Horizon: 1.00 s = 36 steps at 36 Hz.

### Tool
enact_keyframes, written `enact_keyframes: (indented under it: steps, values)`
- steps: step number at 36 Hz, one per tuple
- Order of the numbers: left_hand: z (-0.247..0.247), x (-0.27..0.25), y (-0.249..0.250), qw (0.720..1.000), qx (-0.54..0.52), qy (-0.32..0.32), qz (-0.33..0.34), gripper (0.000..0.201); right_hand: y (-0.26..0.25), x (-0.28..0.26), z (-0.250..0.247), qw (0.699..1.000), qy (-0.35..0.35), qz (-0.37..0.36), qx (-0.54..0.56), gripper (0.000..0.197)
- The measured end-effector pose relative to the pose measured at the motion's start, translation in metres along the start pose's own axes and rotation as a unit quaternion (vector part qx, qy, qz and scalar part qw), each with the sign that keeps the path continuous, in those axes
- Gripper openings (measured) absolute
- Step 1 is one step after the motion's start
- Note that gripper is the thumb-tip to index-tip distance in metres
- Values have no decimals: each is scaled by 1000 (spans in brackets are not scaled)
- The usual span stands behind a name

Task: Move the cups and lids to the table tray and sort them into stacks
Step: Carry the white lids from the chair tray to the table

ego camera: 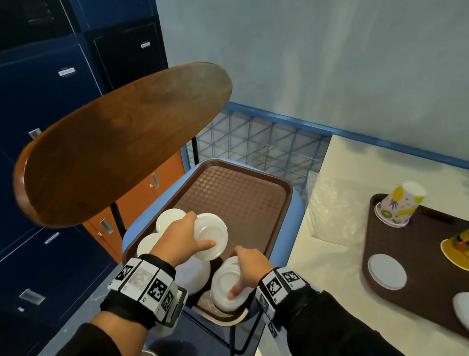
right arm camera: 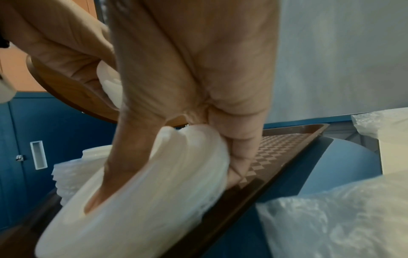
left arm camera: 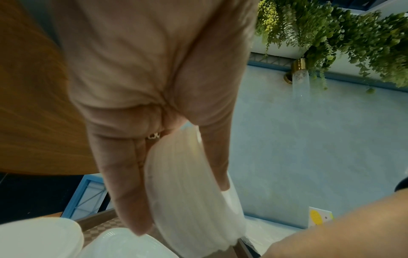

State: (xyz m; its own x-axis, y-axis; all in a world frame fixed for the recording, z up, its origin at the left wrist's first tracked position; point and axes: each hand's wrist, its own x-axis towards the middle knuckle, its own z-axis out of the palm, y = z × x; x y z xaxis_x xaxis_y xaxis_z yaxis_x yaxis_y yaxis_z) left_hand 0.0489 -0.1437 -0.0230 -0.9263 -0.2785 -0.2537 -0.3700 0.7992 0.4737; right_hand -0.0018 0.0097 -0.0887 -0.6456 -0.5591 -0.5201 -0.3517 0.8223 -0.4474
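Over the chair tray (ego camera: 235, 183), white ribbed lids (ego camera: 211, 235) (stacked, tilted) in each hand.

A pale blue wall (ego camera: 324, 49) rises beyond the grip. Dark blue cabinets (ego camera: 35, 103) stand left of it, a brown wooden chair back (ego camera: 123, 142) between, the white tabletop (ego camera: 335, 243) right.
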Motion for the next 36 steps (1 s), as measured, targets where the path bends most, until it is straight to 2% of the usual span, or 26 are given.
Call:
enact_keyframes:
  steps: [4, 7, 9, 13, 15, 24, 28, 33, 36]
  values:
    - [-1, -3, -5, 1000, -23, 7, -12, 48, -2, -1, -11, 1000, -10, -16, -10, 60]
    - [-3, -5, -12, 999, -32, 14, -16, 54, -6, -1, -12, 999, -36, -33, 8, 57]
    - [-5, -7, -16, 999, -37, 21, -19, 57, -9, -1, -6, 998, -52, -38, 7, 60]
    - [-7, -10, -20, 999, -38, 21, -16, 58, -10, -1, 4, 999, -34, -36, 12, 75]
    - [-8, -11, -22, 999, -40, 19, -16, 56, -9, 0, 5, 999, -38, -26, -4, 77]
    - [-6, -9, -25, 999, -35, 16, -13, 56, -9, 5, 7, 998, -65, 3, 6, 58]
    - [-4, -4, -21, 999, -44, 18, -16, 55, -4, 4, 10, 996, -82, -15, 35, 50]
    - [1, 3, -5, 997, -71, 9, -3, 53, 10, -5, 5, 995, -41, -44, 75, 48]
    - [4, 9, 10, 994, -110, 3, 0, 50, 29, -16, 0, 985, 8, -43, 167, 50]
